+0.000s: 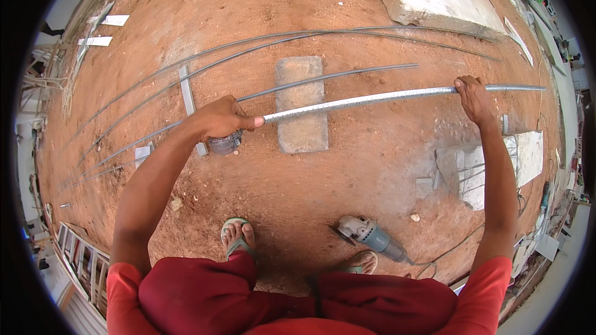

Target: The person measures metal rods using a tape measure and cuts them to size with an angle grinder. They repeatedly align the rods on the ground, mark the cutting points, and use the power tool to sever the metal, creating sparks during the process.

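Observation:
A tape measure is in my left hand, its dark case showing below the palm and my thumb lying along the blade. The silvery tape blade stretches to the right, lying along a thin grey metal rod. At the far end of the blade, my right hand is closed around blade and rod together. The rod sticks out to the right past my fingers. Beneath the blade, a flat concrete block rests on the ground. Another grey rod crosses the block just beyond.
A grey-blue angle grinder lies by my right foot, its cord trailing right. Two longer rods curve across the reddish dirt ahead. A large pale stone slab sits far right, and white-topped blocks stand near my right forearm.

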Available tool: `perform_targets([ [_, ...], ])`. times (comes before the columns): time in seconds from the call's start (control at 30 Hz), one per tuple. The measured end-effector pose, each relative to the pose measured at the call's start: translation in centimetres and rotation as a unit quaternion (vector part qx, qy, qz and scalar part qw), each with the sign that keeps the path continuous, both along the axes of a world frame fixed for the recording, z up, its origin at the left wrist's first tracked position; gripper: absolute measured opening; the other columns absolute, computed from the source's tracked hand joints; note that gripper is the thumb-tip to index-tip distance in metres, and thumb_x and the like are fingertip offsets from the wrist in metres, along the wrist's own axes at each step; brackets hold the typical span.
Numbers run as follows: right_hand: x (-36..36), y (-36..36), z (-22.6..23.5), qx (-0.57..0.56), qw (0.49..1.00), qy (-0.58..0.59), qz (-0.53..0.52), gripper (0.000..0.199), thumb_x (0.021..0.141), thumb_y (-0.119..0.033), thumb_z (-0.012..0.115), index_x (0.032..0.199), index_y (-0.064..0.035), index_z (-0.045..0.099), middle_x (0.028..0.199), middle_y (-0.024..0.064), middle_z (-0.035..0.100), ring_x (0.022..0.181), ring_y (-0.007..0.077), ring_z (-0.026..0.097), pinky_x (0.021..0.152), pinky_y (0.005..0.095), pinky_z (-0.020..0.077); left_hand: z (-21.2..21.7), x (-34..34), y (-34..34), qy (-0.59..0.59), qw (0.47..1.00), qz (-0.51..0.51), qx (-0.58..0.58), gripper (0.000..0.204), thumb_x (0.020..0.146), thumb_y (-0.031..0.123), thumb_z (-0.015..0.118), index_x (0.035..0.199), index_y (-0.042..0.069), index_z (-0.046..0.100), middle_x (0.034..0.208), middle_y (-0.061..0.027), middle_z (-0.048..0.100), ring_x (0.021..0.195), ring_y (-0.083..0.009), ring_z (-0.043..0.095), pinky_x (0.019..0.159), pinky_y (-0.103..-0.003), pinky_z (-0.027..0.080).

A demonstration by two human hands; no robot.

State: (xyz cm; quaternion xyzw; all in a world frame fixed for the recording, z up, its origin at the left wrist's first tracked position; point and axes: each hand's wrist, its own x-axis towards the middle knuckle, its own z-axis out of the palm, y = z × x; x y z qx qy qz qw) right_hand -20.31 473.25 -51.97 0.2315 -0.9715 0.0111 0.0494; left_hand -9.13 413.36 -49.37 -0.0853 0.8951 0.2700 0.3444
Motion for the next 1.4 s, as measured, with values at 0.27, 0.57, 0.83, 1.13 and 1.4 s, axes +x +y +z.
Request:
perform_targets([
  [0.27, -0.2, 0.2, -0.8, -0.005, 0.999, -0.024, -0.022, 0.052, 0.113, -0.038, 0.035, 0.097, -0.0011, 0.068, 0.097, 0.0196, 0.068, 0.097, 0.0383, 0.062, 0.095, 0.0472, 0.0433, 0.4, 0.8, -3.0, -0.047, 0.991, 0.012, 0.123, 0.071, 0.079, 0.056, 0.087, 0.111, -0.008, 0.076, 0.086, -0.0169, 0.076, 0.068, -0.0194, 0.071, 0.064, -0.035, 0.054],
  [0.57, -1.1, 0.6, -0.8, 0.001, 0.999, -0.036, -0.041, 0.055, 0.112, -0.041, 0.036, 0.097, 0.0008, 0.070, 0.097, 0.0219, 0.067, 0.096, 0.0403, 0.061, 0.096, 0.0476, 0.0429, 3.1, 6.6, -20.9, -0.059, 0.992, 0.035, 0.107, 0.092, 0.067, 0.066, 0.090, 0.125, -0.004, 0.072, 0.085, -0.0112, 0.075, 0.066, -0.0170, 0.070, 0.062, -0.033, 0.056],
  [0.83, -1.1, 0.9, -0.9, -0.003, 0.998, -0.056, -0.043, 0.053, 0.112, -0.038, 0.038, 0.100, 0.0045, 0.068, 0.100, 0.0242, 0.066, 0.099, 0.0424, 0.061, 0.097, 0.0480, 0.0425, 3.6, 14.5, -35.2, -0.050, 0.985, 0.161, 0.044, 0.097, 0.062, 0.067, 0.093, 0.127, -0.002, 0.072, 0.084, -0.0094, 0.075, 0.068, -0.0161, 0.070, 0.063, -0.032, 0.056],
  [1.13, -0.9, -0.8, 0.3, 0.008, 0.996, -0.063, -0.063, 0.052, 0.112, -0.037, 0.038, 0.102, 0.0052, 0.065, 0.103, 0.0267, 0.064, 0.104, 0.0436, 0.060, 0.098, 0.0492, 0.0419, -1.8, 14.8, -37.9, -0.096, 0.977, 0.191, -0.007, 0.068, 0.077, 0.048, 0.091, 0.126, 0.004, 0.073, 0.081, -0.0091, 0.074, 0.075, -0.0187, 0.072, 0.065, -0.033, 0.056],
  [1.4, -1.3, -1.5, 0.9, 0.062, 0.990, -0.105, -0.074, 0.053, 0.112, -0.038, 0.037, 0.106, 0.0068, 0.066, 0.107, 0.0268, 0.064, 0.107, 0.0432, 0.059, 0.099, 0.0497, 0.0418, 1.5, 12.2, -38.9, -0.270, 0.956, 0.107, 0.034, 0.102, 0.073, 0.049, 0.093, 0.154, 0.006, 0.049, 0.094, -0.0127, 0.079, 0.083, -0.0202, 0.075, 0.072, -0.036, 0.059],
])
